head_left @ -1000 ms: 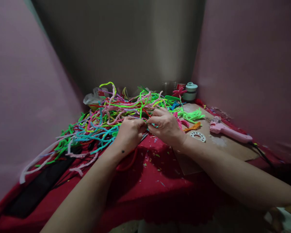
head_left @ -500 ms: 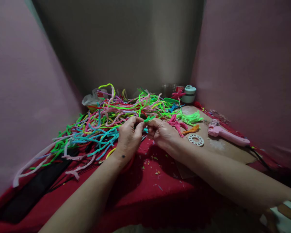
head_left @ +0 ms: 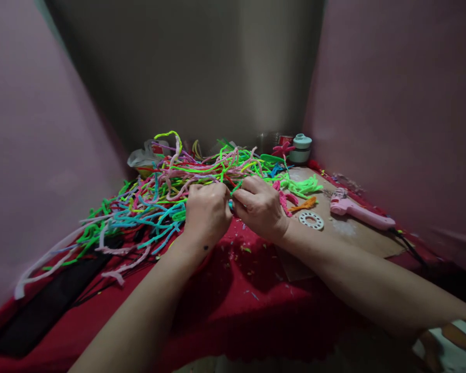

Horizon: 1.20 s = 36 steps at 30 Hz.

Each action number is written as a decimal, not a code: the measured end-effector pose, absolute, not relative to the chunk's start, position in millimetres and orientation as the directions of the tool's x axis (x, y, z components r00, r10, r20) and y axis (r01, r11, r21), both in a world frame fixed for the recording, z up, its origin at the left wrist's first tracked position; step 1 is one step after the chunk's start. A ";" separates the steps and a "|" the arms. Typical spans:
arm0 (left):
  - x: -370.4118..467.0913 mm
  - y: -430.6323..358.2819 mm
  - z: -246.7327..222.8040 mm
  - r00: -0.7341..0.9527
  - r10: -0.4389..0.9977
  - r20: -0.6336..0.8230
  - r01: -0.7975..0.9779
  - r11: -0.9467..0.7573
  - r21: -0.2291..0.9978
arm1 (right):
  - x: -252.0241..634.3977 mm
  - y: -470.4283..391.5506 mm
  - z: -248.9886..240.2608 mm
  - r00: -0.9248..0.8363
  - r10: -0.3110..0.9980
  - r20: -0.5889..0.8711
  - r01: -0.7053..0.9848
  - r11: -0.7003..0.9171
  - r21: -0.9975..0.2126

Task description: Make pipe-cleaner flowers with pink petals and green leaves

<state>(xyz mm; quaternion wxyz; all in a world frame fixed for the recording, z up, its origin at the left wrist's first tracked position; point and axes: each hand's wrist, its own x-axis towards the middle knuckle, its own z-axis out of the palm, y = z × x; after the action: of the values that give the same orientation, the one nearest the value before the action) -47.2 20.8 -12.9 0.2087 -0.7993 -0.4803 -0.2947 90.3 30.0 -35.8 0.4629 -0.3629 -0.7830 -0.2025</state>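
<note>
Head view: left hand (head_left: 208,211) and right hand (head_left: 258,207) curl close together. Right pinches a green stem (head_left: 236,187); left's contents hidden, can't tell. Pipe-cleaner pile (head_left: 171,178) sits behind.

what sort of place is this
Likely a small craft workspace: a heap of colourful fuzzy stems, a pink tool resembling a glue gun, and small scraps scattered on a red cloth.

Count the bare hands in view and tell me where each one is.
2: the left hand in front of the pile of fuzzy stems, and the right hand close beside it, left of the white ring. No others show.
</note>
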 end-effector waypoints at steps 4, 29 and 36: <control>-50.3 20.0 -8.7 0.473 0.645 0.600 0.866 -0.464 -0.185 | 90.0 30.6 -34.0 -0.303 0.356 0.884 0.763 0.647 0.001; -77.0 24.1 -1.1 0.651 0.463 0.601 0.670 -0.723 -0.168 | 93.9 38.1 -26.7 -0.408 0.892 0.196 0.139 0.273 -0.952; -75.5 23.5 4.6 -0.111 0.809 0.578 0.491 -0.461 0.739 | 87.4 29.8 -30.7 -0.077 0.912 0.403 0.067 0.408 -0.910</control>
<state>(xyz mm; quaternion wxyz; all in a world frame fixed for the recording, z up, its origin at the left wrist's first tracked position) -75.5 23.5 4.6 -0.1435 -0.6512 -0.4988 -0.5537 87.4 29.8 -30.7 0.5567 -0.3895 -0.6279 0.3796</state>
